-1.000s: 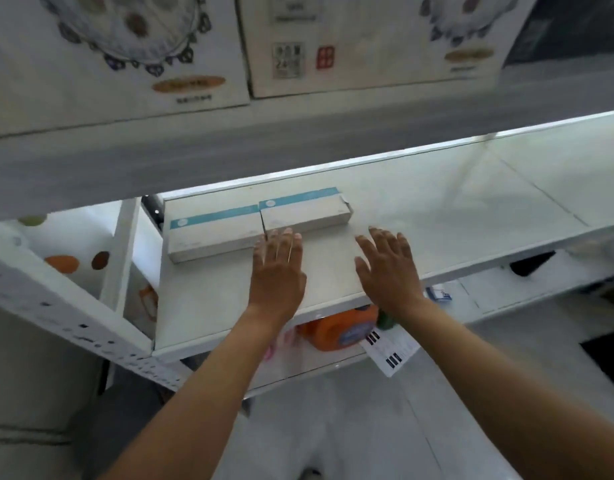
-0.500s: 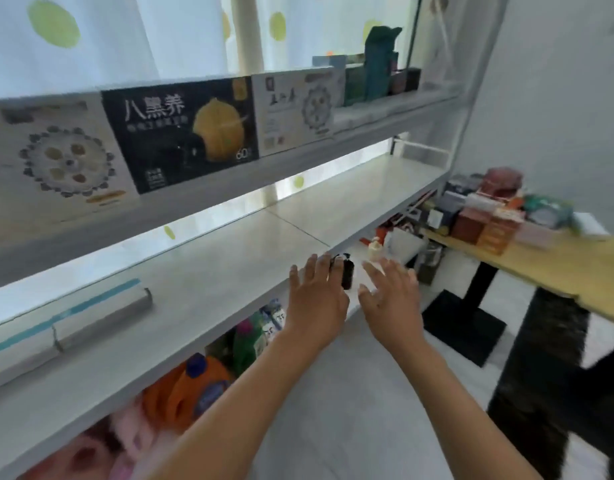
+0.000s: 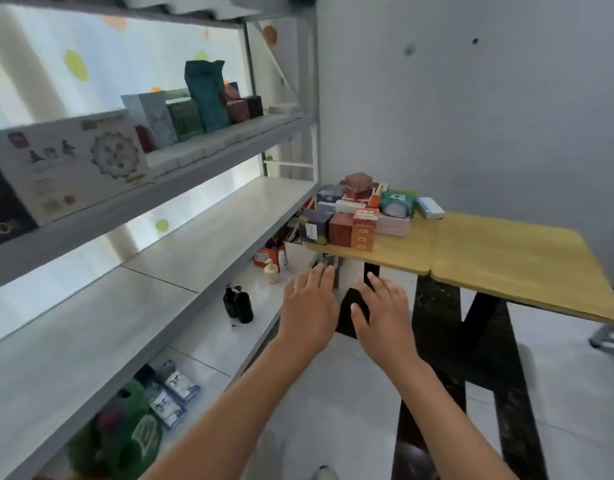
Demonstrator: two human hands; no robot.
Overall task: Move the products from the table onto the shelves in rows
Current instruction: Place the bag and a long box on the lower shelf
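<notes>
Filling the left half of the view, a grey metal shelving unit (image 3: 208, 237) runs away towards the far wall, its tiers seen at a slant. The middle shelf board (image 3: 101, 327) is bare across the stretch in sight. On the top shelf (image 3: 181, 174) stand a large white flat carton (image 3: 70, 161), a pale blue box (image 3: 153, 119), a green box (image 3: 184, 117), a tall teal pouch (image 3: 207, 95) and small brown and dark boxes at the far end. To the right stands a yellow wooden table (image 3: 506, 258) on black legs, its near half uncovered. The products (image 3: 361, 213) sit crowded at the table's far left corner, just beside the end of the shelving: red-brown boxes, an orange box, grey and dark blue boxes, pink flat boxes, a green packet and a white-and-blue box a little apart to the right.

On the lowest shelf (image 3: 229, 334) lie a green fuzzy item (image 3: 125, 441) nearest the camera, small blue-and-white packs (image 3: 175, 396), two dark bottles (image 3: 238, 304) and a cream pump bottle (image 3: 271, 271), with more clutter under the table's corner.

Both bare forearms reach forward from the bottom edge. The left hand (image 3: 310, 306) and the right hand (image 3: 381, 310) hang side by side in the air, near each other but apart, palms down, fingers straight and slightly spread, released and grasping nothing. They are below and short of the table's near edge, over the pale floor (image 3: 333, 393), well apart from the products.
</notes>
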